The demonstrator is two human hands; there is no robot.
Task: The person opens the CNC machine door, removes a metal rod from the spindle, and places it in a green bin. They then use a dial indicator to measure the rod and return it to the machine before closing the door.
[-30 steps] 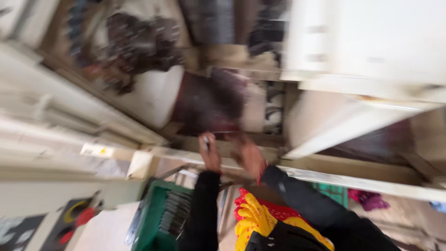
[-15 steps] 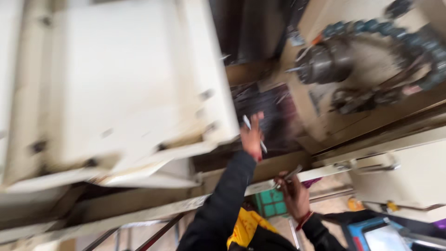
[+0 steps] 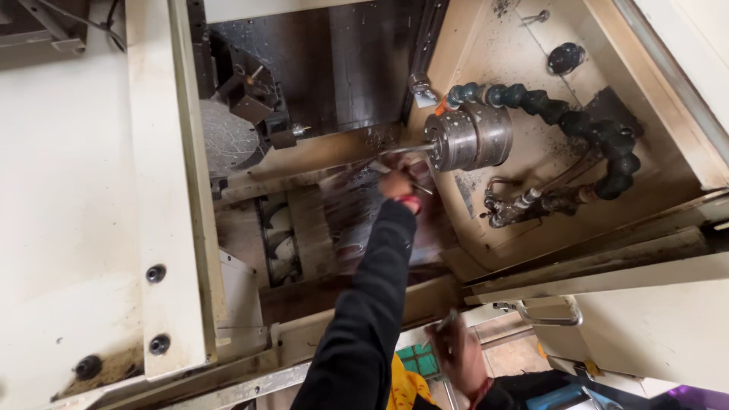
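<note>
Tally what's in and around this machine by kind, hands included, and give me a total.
Hands: 2, left hand reaching in with a thin tool, right hand low and blurred
Metal chuck: 1
Segmented coolant hose: 1
Tool turret: 1
Door handle: 1
Total: 7

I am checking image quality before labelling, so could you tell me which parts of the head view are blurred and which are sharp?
Head view: the right hand near the bottom edge is motion-blurred; the left hand is slightly soft; the metal chuck and segmented coolant hose are sharp, evenly lit.
</note>
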